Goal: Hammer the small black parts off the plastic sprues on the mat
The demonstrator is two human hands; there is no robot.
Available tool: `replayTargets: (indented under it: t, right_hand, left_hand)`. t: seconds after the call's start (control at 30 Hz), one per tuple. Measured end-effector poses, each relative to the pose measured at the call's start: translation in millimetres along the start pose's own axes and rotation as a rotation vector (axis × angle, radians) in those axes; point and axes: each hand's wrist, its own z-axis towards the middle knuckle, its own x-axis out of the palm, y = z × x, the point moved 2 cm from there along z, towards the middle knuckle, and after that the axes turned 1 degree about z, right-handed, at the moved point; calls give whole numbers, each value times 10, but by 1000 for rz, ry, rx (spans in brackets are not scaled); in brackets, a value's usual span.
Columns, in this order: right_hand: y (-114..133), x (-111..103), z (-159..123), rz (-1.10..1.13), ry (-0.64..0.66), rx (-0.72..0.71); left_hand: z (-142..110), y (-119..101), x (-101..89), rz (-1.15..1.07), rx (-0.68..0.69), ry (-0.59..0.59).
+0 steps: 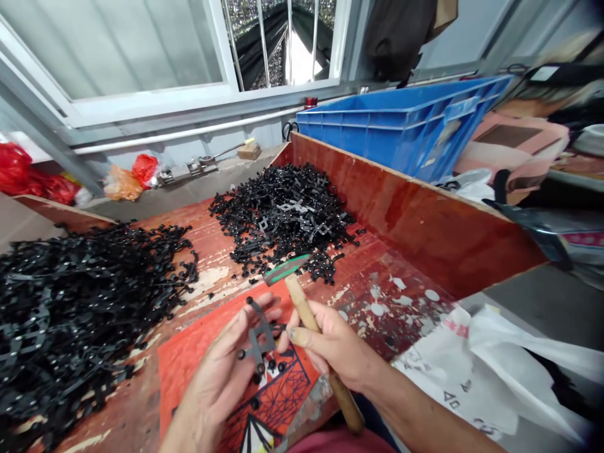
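Indoors, scuffed red tabletop [195,217], barred window [289,41], right fingers [309,340] gripping hammer [298,296], left fingers [265,301] spread.

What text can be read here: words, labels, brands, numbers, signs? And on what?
None legible.
White plastic bag with black outline shapes: red marks, possibly characters, too blurred.
Blue plastic crate: pale patch on its side, no readable text.
Black item at top right: small white patch, too small and blurred.
Orange-red sheet with black line print: no lettering I can make out.
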Motion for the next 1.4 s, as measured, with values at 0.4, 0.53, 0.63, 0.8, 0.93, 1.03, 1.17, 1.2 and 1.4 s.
replayTargets:
  t: [0.4,0.53,0.63,0.8,0.93,1.03,1.17,1.2,1.4]
  right_hand:
    - [-215,-662,-65,-421,-232,-2]
    - [-306,-659,-127,-719,-219,91]
    - [-316,-608,-146,-874,-202,115]
    - [-306,-587,-122,-956,-181,117]
    - [-308,-582,-100,-993,-171,111]
    - [-264,-562,-85,-992,-175,89]
    - [-108,-502,-14,-952,-162,5]
    - [-70,-488,16,-938,-161,-23]
    - [-42,-508,155,-946,-195,-56]
  left_hand:
    - [306,-708,-502,1400,316,-212]
    - [641,-578,-561,1503,297,-158]
    - [798,-470,-566,1532,327,-136]
    - [873,-400,-583,1576,345,-155]
    - [873,-357,-553,1598,313,-146]
    - [863,-335,-532,1591,297,-175]
    - [860,-344,-538,1488,308,-213]
    - [864,-349,-547,1464,302,-219]
    - [878,-347,-584,1385,279,-205]
